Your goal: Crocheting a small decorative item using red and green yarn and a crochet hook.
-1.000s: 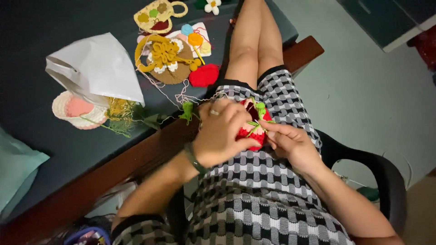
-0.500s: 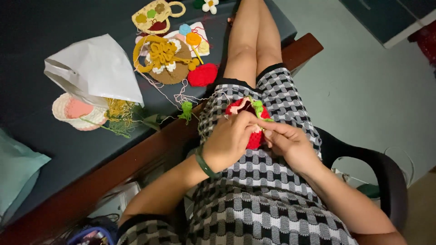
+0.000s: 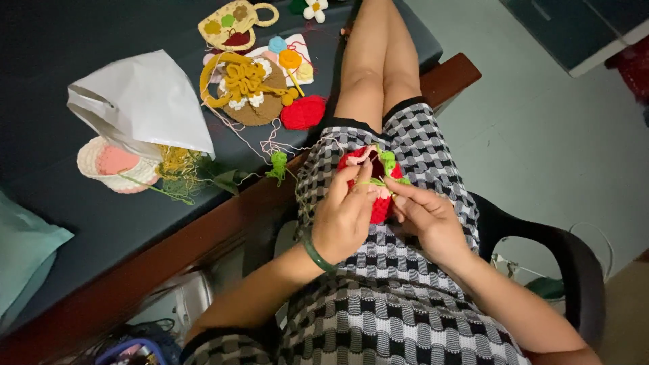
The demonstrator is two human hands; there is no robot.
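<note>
A red crochet piece (image 3: 378, 203) is being gripped over the lap by the left hand (image 3: 345, 220) and right hand (image 3: 426, 216), fingers closed on it.

A white paper bag (image 3: 138, 101) is laid on the dark table (image 3: 81, 216), partly over a pink and cream crocheted basket (image 3: 111, 164). Near them a brown and yellow crocheted bag (image 3: 247, 91), a red crocheted piece (image 3: 303, 112) and a small white flower (image 3: 314, 9) are seen. A black chair (image 3: 574, 270) is placed on the pale floor (image 3: 554, 149).
</note>
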